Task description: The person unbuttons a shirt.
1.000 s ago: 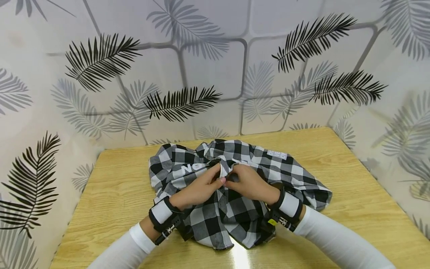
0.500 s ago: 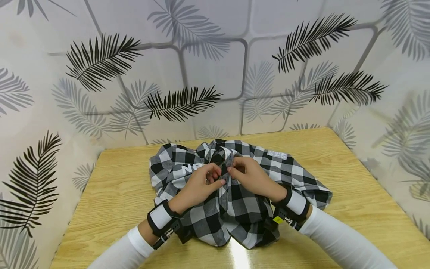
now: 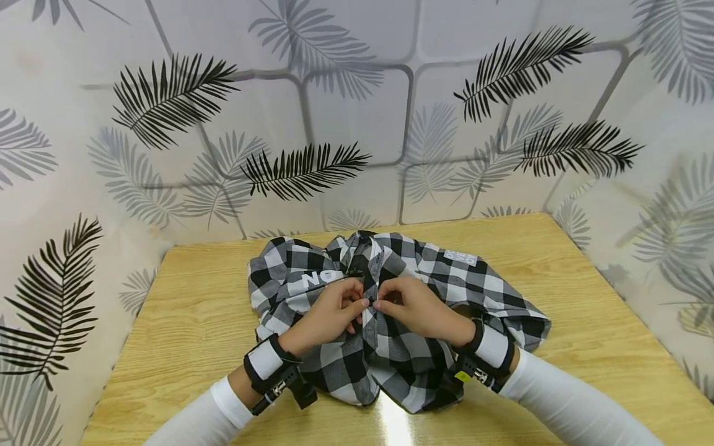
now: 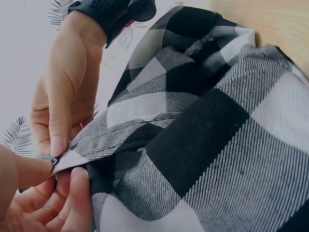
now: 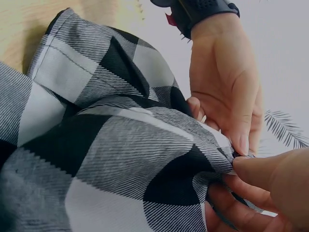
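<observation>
A black, white and grey checked shirt (image 3: 465,285) lies bunched on the table, with white lettering on its front. At the middle of the shirt, my left hand (image 3: 334,310) pinches the front edge between thumb and fingers. Close beside it, my right hand (image 3: 413,308) pinches the same strip, the thumb tips almost meeting. In the left wrist view, a small dark, round thing, perhaps a button (image 4: 54,161), shows between the thumbs at the cloth's edge. Fingers and folds hide most of that spot. The right wrist view shows cloth (image 5: 130,150) stretching from the pinched edge.
The wooden table (image 3: 189,310) extends on both sides of the shirt. Behind it stands a pale wall (image 3: 357,124) with a feather-like leaf pattern. One sleeve of the shirt (image 3: 519,316) spreads to the right. Each wrist wears a strapped device (image 3: 270,362).
Both hands have moved slightly down along the shirt's front strip, toward the hem. The left fingers, looser half a second ago, now pinch the edge next to the right hand.
</observation>
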Motion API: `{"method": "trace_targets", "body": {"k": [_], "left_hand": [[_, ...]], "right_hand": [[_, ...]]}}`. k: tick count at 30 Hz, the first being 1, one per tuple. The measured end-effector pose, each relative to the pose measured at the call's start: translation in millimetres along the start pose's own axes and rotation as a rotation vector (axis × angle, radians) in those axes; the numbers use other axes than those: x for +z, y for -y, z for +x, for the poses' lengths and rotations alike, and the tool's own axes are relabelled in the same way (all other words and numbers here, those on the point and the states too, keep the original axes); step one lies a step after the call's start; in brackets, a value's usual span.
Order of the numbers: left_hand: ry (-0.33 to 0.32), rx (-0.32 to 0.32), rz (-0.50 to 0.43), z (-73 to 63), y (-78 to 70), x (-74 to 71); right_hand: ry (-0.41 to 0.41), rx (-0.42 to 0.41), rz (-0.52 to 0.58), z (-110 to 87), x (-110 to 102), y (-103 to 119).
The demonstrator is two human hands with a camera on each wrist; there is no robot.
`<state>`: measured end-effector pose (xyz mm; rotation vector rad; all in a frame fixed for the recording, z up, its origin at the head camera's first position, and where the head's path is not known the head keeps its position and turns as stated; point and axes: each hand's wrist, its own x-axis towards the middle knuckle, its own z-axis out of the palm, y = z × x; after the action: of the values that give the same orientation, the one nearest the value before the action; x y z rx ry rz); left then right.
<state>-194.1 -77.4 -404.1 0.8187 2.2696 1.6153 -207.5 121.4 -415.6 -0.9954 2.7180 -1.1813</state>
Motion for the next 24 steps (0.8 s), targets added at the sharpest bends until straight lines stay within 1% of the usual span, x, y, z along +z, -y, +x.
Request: {"method": "trace_targets", "body": {"k": [3,6,8,11,13,15,17,19,21,24], "left_hand": [[0.042,0.018,-0.026,3.1,11.6,-0.5],[0.071,0.045,-0.025,5.8,24.1,-0.9],[0.095,0.044,-0.018,6.7,29.5,-1.1],[0.133,0.044,-0.017,5.8,28.3,-0.7],[0.137,0.047,-0.005,4.3,21.7,-0.8],[0.117,0.058,0.022,1.9,12.0,-0.7],[0.078,0.066,0.081,-0.4,2.2,-0.2],[0.033,0.058,0.135,-2.3,-4.7,0.9],[-0.005,0.051,0.176,-2.1,-3.5,2.9],[-0.062,0.050,0.220,1.0,7.7,5.4]], "right_hand": [[0.013,-0.007,0.030,-0.7,0.5,-1.8],[0.038,-0.021,0.072,-0.9,0.6,-3.4],[0.054,-0.029,0.093,-1.4,0.5,-3.3],[0.070,-0.045,0.117,-3.3,-1.4,1.6],[0.070,-0.050,0.133,-4.9,-4.2,9.7],[0.057,-0.052,0.146,-6.3,-7.0,18.4],[0.036,-0.052,0.161,-6.6,-8.1,24.8],[0.016,-0.049,0.153,-6.0,-6.2,24.5],[-0.006,-0.046,0.120,-5.1,-2.6,19.8],[-0.036,-0.040,0.065,-3.4,3.0,9.8]]}}
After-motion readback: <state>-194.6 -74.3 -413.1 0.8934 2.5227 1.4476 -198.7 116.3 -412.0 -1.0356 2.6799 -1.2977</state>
